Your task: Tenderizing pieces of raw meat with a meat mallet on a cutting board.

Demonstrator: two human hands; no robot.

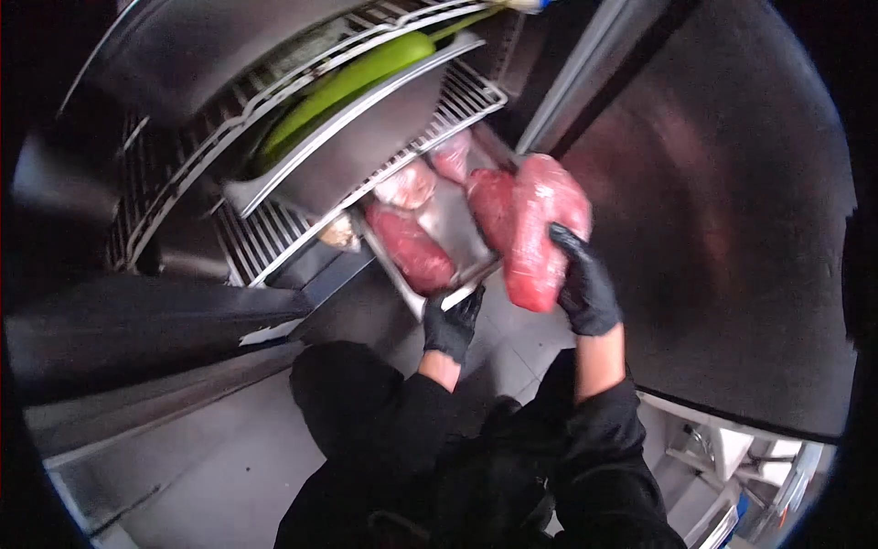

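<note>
My right hand (pixel 587 285), in a black glove, grips a large plastic-wrapped piece of red meat (pixel 540 238) beside the front right corner of a metal tray. With its black-gloved fingers on the front rim, my left hand (pixel 452 326) holds the metal tray (pixel 462 224). Inside the tray lie a long wrapped piece of meat (pixel 410 247) on the left and another red piece (pixel 491 201) on the right, partly covered by the held one. Farther back are a paler wrapped bundle (pixel 405 186) and a small pink bag (pixel 451 157).
Above the tray, a wire shelf (pixel 476 91) carries a metal pan (pixel 366 137) with a long green item (pixel 352 84). A dark open door panel (pixel 722 229) stands on the right. Left of the tray is a small wrapped item (pixel 339 233). Grey tiled floor (pixel 219 467) shows below.
</note>
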